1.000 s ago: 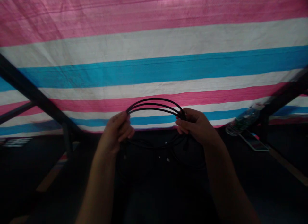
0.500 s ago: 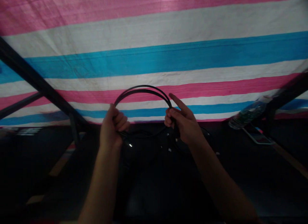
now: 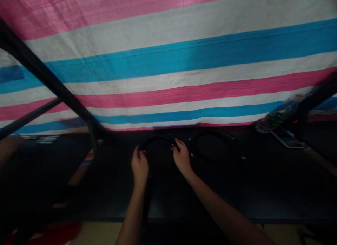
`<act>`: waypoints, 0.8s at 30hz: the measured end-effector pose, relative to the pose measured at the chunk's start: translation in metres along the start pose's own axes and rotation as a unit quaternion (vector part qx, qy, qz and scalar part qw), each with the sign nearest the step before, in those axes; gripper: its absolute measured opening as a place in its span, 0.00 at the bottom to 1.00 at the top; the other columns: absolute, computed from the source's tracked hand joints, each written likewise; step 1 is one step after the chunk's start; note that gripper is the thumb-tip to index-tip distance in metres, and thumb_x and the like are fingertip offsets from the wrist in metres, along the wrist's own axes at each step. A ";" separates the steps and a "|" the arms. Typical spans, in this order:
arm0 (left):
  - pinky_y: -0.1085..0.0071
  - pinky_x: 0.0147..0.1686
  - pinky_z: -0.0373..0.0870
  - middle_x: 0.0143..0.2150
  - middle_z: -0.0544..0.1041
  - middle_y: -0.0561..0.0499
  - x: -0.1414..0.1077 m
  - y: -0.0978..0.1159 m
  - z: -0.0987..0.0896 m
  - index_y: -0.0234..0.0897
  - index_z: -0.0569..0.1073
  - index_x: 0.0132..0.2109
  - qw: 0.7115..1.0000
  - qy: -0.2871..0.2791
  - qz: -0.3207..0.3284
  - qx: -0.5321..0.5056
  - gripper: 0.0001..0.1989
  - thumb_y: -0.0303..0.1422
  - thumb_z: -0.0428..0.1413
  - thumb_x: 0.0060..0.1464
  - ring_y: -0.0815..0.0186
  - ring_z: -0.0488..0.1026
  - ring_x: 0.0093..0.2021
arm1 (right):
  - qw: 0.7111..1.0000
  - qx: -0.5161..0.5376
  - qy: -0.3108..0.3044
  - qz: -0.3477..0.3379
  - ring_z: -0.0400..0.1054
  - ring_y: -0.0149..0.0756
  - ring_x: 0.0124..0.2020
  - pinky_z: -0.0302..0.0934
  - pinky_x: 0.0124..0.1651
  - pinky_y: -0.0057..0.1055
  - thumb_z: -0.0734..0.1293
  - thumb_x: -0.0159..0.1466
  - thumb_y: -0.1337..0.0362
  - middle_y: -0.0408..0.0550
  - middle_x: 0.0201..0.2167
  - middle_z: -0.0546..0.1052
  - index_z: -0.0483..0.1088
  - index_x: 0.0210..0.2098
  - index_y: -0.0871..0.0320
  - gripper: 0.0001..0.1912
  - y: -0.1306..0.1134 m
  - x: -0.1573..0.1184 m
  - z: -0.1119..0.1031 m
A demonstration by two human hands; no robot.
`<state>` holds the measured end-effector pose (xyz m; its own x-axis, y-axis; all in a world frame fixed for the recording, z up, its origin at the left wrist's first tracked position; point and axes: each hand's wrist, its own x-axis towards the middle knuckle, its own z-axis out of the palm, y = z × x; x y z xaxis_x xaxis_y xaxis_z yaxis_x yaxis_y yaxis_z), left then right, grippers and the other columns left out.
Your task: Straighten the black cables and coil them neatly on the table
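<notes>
A coiled black cable (image 3: 158, 136) is held between my two hands, low over the dark table. My left hand (image 3: 140, 164) closes on the left side of the loop, with thumb and fingers round it. On the opposite side, my right hand (image 3: 181, 155) pinches the same loop. The lower part of this coil is hard to make out against the black surface. Just right of my right hand lies a second black cable coil (image 3: 214, 160), with small pale connector ends about it.
The black table (image 3: 237, 196) stretches to a striped pink, white and blue sheet (image 3: 171, 69) behind it. A plastic bottle (image 3: 276, 115) leans at the right, beside a phone (image 3: 288, 139). A dark metal frame bar (image 3: 50, 76) slants at the left.
Both hands have brought the held coil down from in front of the striped sheet to the tabletop. The second coil at the right has come into plain view.
</notes>
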<state>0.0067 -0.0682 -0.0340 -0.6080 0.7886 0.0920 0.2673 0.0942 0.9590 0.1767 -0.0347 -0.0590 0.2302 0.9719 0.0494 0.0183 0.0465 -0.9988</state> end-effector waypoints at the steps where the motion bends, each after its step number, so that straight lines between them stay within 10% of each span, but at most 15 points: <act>1: 0.54 0.53 0.72 0.43 0.78 0.41 0.001 -0.003 0.001 0.32 0.72 0.58 0.999 0.001 0.012 0.030 0.21 0.32 0.51 0.60 0.55 0.76 0.47 | 1.000 -0.008 0.005 -0.009 0.75 0.40 0.45 0.73 0.49 0.39 0.60 0.61 0.69 0.60 0.58 0.70 0.72 0.59 0.62 0.27 0.005 0.000 0.002; 5: 0.49 0.65 0.60 0.59 0.72 0.30 0.003 -0.011 0.008 0.26 0.70 0.62 0.991 -0.005 0.054 0.120 0.24 0.30 0.48 0.61 0.47 0.67 0.63 | 0.997 -0.053 0.021 -0.049 0.73 0.44 0.51 0.69 0.58 0.44 0.59 0.62 0.71 0.60 0.57 0.72 0.73 0.59 0.61 0.26 0.015 -0.005 0.004; 18: 0.42 0.62 0.62 0.59 0.74 0.28 -0.002 -0.026 0.006 0.25 0.73 0.58 0.970 -0.031 0.130 0.203 0.27 0.40 0.51 0.58 0.40 0.68 0.61 | 0.969 -0.161 -0.016 -0.186 0.64 0.42 0.65 0.59 0.67 0.46 0.56 0.61 0.78 0.54 0.61 0.73 0.72 0.60 0.56 0.31 0.012 -0.016 -0.004; 24: 0.47 0.62 0.63 0.59 0.75 0.33 -0.003 -0.025 -0.003 0.30 0.73 0.58 0.981 -0.028 0.118 0.149 0.26 0.41 0.54 0.57 0.47 0.70 0.60 | 0.924 -0.315 0.019 -0.218 0.69 0.42 0.57 0.63 0.61 0.41 0.57 0.68 0.70 0.57 0.54 0.75 0.72 0.57 0.58 0.22 -0.021 -0.006 -0.064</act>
<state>0.0002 -0.0746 -0.0572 -0.4636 0.8411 0.2786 0.6078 0.0731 0.7907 0.2371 -0.0567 -0.0376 0.1015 0.8835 0.4573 0.6768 0.2756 -0.6826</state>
